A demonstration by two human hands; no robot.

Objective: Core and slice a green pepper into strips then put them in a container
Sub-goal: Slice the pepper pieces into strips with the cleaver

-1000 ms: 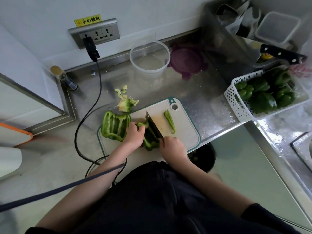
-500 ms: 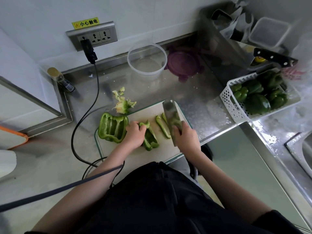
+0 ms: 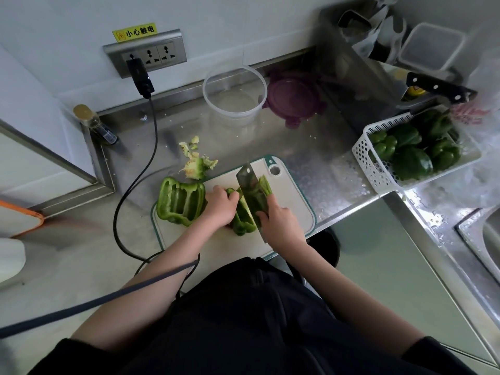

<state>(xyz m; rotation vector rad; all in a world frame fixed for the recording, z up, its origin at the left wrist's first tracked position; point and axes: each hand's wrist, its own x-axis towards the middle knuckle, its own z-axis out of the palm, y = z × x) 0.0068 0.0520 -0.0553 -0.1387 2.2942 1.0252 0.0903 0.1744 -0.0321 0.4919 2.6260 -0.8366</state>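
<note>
A grey cutting board (image 3: 295, 209) lies on the steel counter. On its middle lies a green pepper piece (image 3: 242, 217), and my left hand (image 3: 220, 205) holds it down with curled fingers. My right hand (image 3: 278, 223) grips a cleaver (image 3: 250, 190) whose broad blade leans over the piece's right edge. Cut strips (image 3: 265, 185) lie just right of the blade, partly hidden by it. A larger opened pepper half (image 3: 180, 201) rests on the board's left edge. The removed core (image 3: 196, 165) sits on the counter behind the board. A clear round container (image 3: 234, 94) stands empty at the back.
A purple lid (image 3: 293, 101) lies right of the container. A white basket (image 3: 376, 163) of whole green peppers stands at right, a black-handled knife (image 3: 438, 87) behind it. A black cable (image 3: 143, 158) runs from the wall socket past the board's left side. A small bottle (image 3: 94, 124) stands at back left.
My right hand has brought the cleaver back left from the board's right side, where it had pushed strips aside, and onto the pepper piece. My left hand has stayed on the piece.
</note>
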